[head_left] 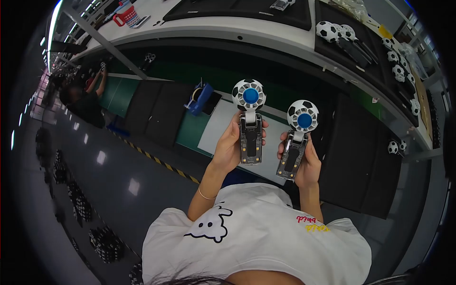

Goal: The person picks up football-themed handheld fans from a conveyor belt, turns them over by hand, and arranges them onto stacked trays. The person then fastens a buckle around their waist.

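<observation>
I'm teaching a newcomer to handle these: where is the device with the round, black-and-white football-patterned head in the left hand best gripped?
Probably by its dark rectangular handle, from the left and behind, as the left hand does: it is long and straight-sided, its front facing the wearer. I'd avoid the round football-patterned head, which sits on a narrower pale neck.

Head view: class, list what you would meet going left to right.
Co-worker, red-and-white mug, blue object, ball-topped device in left hand, ball-topped device in right hand, two football-patterned balls.
</observation>
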The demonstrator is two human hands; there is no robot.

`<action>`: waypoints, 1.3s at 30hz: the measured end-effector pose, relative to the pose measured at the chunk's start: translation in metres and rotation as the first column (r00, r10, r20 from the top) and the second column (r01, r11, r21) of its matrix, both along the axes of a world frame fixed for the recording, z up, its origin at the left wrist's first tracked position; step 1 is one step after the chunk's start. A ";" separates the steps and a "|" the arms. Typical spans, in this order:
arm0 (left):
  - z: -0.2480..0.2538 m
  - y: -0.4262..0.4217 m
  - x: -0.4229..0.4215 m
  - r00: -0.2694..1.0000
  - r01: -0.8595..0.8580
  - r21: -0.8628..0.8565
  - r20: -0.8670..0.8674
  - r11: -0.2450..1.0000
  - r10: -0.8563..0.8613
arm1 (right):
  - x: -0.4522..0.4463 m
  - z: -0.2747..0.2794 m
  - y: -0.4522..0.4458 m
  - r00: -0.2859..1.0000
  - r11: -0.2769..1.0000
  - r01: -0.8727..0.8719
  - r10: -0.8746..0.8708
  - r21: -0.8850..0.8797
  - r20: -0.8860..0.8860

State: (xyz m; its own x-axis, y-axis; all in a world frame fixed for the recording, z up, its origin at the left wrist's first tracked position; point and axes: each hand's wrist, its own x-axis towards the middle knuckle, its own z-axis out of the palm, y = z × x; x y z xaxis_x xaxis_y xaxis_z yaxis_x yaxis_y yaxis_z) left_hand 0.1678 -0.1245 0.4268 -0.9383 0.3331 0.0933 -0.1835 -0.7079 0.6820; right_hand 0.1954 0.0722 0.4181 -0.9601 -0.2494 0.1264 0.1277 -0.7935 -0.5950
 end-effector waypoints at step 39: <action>0.010 -0.015 0.128 0.926 -0.348 -0.203 -0.225 0.915 0.302 | 0.103 0.021 -0.059 0.906 0.812 0.418 -0.336 0.408 -0.258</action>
